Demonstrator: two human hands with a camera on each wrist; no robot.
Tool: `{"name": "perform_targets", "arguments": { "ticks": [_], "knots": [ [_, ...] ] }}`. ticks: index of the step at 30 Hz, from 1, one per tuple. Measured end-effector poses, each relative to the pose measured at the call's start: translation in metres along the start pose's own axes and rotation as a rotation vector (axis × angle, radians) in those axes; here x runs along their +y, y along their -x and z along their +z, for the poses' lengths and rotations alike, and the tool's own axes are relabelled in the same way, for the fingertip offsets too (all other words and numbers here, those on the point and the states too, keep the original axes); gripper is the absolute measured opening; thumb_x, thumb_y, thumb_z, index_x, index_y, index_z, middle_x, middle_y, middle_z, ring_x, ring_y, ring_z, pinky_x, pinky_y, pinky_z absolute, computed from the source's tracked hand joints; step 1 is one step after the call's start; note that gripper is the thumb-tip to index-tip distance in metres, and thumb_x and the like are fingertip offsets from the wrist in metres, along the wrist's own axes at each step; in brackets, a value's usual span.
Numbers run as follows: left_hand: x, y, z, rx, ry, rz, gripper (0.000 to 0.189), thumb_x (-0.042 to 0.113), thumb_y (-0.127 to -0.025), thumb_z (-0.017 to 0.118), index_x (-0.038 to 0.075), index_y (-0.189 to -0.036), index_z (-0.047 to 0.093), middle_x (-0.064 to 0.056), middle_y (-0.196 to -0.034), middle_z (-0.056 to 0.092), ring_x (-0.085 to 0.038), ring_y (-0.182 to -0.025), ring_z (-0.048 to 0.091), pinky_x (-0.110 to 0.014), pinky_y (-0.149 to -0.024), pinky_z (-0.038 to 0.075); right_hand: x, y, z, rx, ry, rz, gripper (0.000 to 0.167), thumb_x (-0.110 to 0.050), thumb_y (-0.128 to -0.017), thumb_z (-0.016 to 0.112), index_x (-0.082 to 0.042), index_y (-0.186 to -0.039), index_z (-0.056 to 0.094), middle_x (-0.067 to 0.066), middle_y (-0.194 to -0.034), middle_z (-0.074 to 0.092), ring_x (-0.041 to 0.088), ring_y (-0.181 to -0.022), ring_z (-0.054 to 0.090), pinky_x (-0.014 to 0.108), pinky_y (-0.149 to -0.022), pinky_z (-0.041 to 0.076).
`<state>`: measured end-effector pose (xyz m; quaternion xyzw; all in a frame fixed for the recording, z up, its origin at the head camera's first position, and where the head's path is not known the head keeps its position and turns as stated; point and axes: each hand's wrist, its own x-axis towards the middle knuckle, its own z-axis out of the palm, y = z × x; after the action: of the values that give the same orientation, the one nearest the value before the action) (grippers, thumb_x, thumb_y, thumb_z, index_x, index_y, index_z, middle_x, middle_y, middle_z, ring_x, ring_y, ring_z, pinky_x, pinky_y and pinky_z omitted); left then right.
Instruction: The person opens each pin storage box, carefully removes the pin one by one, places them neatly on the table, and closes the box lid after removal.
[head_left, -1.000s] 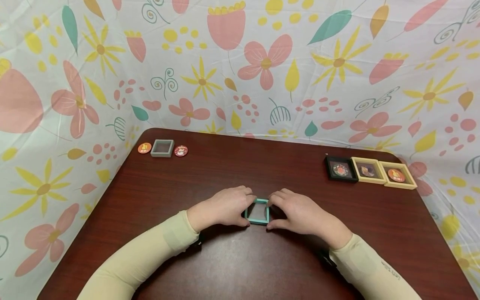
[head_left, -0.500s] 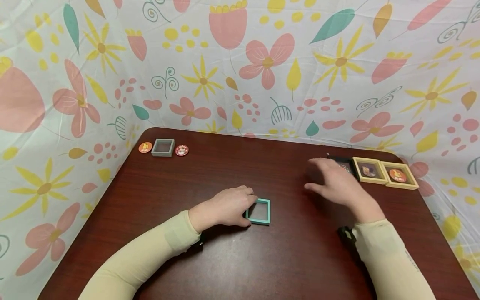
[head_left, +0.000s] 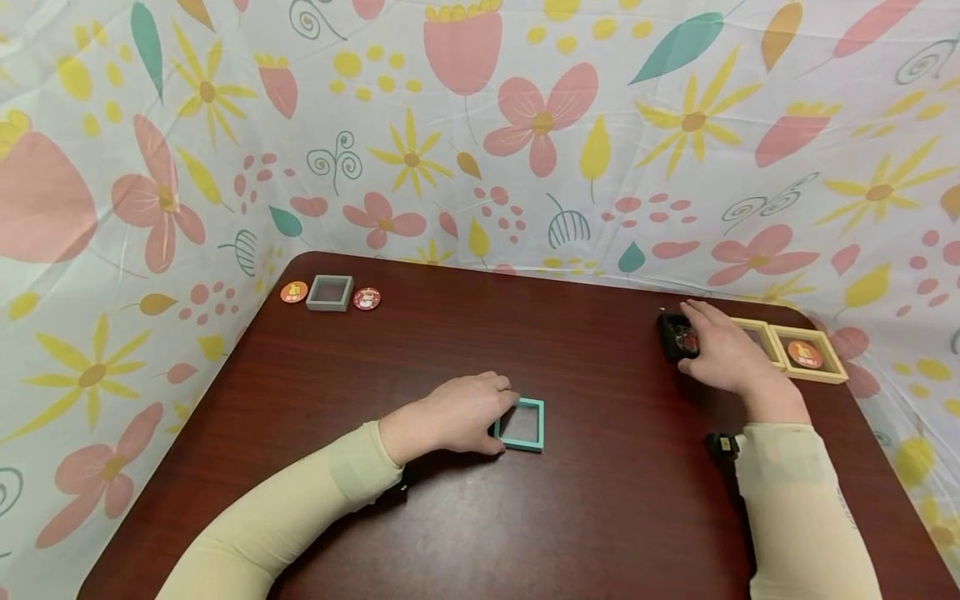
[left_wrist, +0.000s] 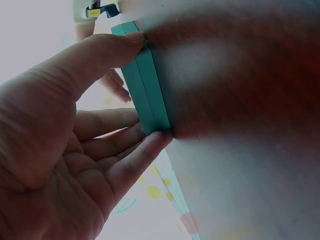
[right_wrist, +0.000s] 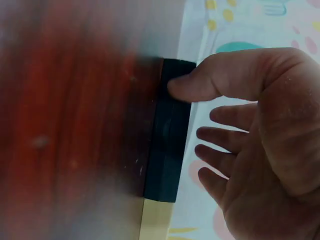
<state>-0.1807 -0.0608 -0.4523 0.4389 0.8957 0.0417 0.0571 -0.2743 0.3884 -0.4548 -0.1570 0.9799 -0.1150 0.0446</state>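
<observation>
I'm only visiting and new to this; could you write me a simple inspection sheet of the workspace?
Surface: dark red-brown table, glossy.
Job's things: teal frame near the middle; black frame at the far right.
Clutter: grey frame between an orange disc and a red disc, far left; two yellow frames in a row beside the black one.
Hands: left hand pinches the teal frame; right hand partly covers the black frame, no firm grip showing.
Cables: nothing seen for certain.
Surroundings: flowered cloth behind and at the left.
</observation>
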Motion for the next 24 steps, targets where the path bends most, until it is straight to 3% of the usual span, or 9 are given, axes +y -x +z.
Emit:
{"name": "perform_targets", "arguments": {
  "ticks": [9, 24],
  "knots": [
    [0.0005, 0.0007, -0.0008, -0.002, 0.01, -0.006, 0.056, 0.044, -0.088, 0.094, 0.01, -0.128, 0.074, 0.002, -0.116, 0.068, -0.015, -0.106, 0.06, -0.027, -0.087, 0.054, 0.0102, -0.0074, 0.001, -0.087, 0.024, 0.037, 0.094, -0.01, -0.089, 0.078, 0.018, -0.165, 0.031, 0.045, -0.168, 0.027, 0.064, -0.155, 0.026, 0.076, -0.122, 0.027],
    [-0.0002, 0.0002, -0.0001, 0.021, -0.005, 0.006, 0.056, 0.043, -0.086, 0.095, 0.01, -0.126, 0.075, 0.003, -0.112, 0.067, -0.015, -0.101, 0.059, -0.027, -0.086, 0.054, 0.0092, -0.0077, 0.0019, -0.076, 0.012, 0.038, 0.092, -0.009, -0.087, 0.08, 0.017, -0.163, 0.036, 0.043, -0.167, 0.032, 0.064, -0.151, 0.033, 0.076, -0.119, 0.032]
  ]
}}
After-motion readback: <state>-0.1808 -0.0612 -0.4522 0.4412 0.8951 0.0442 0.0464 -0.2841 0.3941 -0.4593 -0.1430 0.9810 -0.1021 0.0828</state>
